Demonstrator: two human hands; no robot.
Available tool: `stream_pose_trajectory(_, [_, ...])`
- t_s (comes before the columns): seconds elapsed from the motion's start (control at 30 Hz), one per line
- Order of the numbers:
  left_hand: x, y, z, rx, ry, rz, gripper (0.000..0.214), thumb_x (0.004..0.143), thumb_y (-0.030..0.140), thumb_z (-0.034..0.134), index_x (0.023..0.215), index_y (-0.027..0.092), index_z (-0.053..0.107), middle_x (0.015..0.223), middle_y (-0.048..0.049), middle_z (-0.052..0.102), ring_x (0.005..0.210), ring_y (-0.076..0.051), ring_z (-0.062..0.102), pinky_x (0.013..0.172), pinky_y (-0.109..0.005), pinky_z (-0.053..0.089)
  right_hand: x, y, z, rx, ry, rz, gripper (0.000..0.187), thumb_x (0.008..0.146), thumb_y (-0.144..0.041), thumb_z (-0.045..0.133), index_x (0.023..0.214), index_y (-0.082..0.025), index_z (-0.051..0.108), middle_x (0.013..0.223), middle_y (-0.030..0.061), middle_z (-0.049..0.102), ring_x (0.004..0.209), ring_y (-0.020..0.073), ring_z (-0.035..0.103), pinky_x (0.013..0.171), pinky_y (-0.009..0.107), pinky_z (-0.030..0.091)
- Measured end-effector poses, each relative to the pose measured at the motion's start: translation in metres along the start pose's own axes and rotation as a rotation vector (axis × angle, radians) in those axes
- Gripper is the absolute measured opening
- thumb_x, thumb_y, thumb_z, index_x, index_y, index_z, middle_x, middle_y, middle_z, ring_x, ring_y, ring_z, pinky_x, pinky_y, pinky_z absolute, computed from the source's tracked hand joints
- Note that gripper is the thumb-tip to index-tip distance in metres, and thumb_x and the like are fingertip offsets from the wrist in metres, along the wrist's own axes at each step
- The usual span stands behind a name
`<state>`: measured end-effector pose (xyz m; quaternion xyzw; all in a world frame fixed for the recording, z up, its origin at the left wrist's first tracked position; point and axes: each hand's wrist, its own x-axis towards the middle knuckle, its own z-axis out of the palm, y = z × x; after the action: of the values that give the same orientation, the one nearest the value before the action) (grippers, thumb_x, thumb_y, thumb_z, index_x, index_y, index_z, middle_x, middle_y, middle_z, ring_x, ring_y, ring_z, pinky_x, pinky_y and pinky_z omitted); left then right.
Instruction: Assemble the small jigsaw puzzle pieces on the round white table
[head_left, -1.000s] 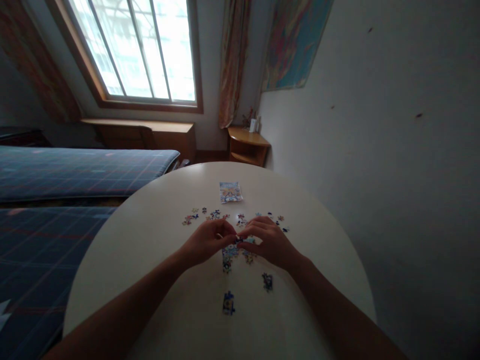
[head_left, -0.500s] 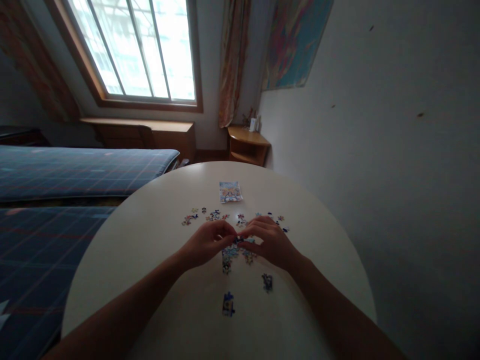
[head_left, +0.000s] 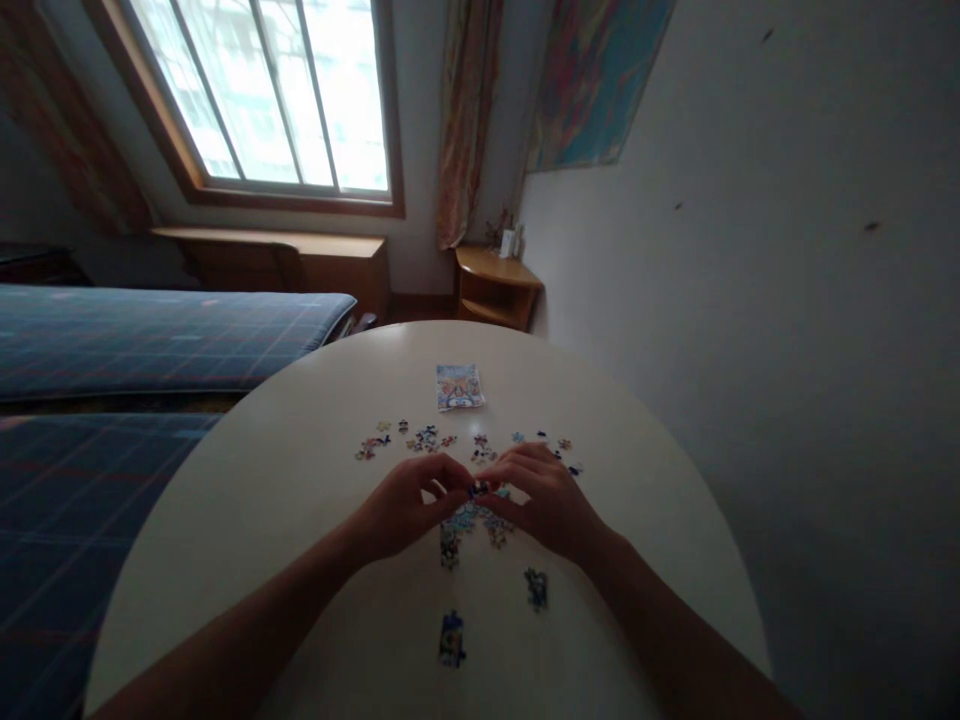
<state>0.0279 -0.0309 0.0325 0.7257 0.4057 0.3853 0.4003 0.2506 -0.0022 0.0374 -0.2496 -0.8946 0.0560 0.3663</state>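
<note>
My left hand (head_left: 401, 507) and my right hand (head_left: 544, 500) meet fingertip to fingertip over the middle of a round white table (head_left: 300, 480). Both are pinched together on a small jigsaw piece (head_left: 478, 489) held between them. Just below the fingertips lies a partly joined cluster of puzzle pieces (head_left: 465, 525). Two small joined bits lie nearer to me, one (head_left: 451, 640) in front and one (head_left: 535, 588) by my right wrist. Loose pieces (head_left: 427, 438) are strewn in a row beyond my hands. A small picture card (head_left: 459, 386) lies farther back.
A bed with a blue plaid cover (head_left: 112, 400) runs along the left of the table. The wall (head_left: 750, 300) stands close on the right. A wooden corner shelf (head_left: 495, 285) and a window (head_left: 270, 100) are at the back.
The view has shifted slightly, so the table sits lower in frame. My hands stay pinched together over the cluster, fingers working a little closer on the piece.
</note>
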Motion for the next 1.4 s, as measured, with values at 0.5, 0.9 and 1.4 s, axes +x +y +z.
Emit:
stream_pose_trajectory(0.5, [0.003, 0.004, -0.003, -0.052, -0.016, -0.117, 0.012, 0.084, 0.024, 0.063, 0.087, 0.014, 0.069, 0.08, -0.004, 0.072, 0.071, -0.013, 0.065, 0.068, -0.026, 0.052, 0.0, -0.005, 0.003, 0.147, 0.001, 0.053, 0.012, 0.085, -0.027, 0.074, 0.09, -0.021, 0.065, 0.081, -0.001, 0.072, 0.08, 0.0152, 0.065, 0.08, 0.031, 0.045])
stream_pose_trajectory(0.9, [0.003, 0.003, -0.001, -0.068, -0.056, -0.183, 0.018, 0.084, 0.029, 0.064, 0.093, 0.015, 0.071, 0.086, -0.0055, 0.074, 0.077, -0.016, 0.068, 0.069, -0.027, 0.053, -0.001, -0.011, 0.006, 0.107, -0.003, 0.052, 0.01, 0.084, -0.027, 0.073, 0.082, -0.022, 0.065, 0.078, -0.001, 0.073, 0.081, 0.0157, 0.067, 0.079, 0.031, 0.047])
stream_pose_trajectory(1.4, [0.001, 0.008, -0.003, -0.116, -0.105, -0.274, 0.025, 0.082, 0.035, 0.067, 0.094, 0.014, 0.064, 0.082, -0.0055, 0.071, 0.073, -0.015, 0.064, 0.067, -0.026, 0.05, -0.001, -0.014, 0.004, 0.208, -0.154, 0.168, 0.023, 0.081, -0.018, 0.073, 0.103, -0.022, 0.067, 0.089, 0.0015, 0.076, 0.087, 0.018, 0.068, 0.081, 0.033, 0.047])
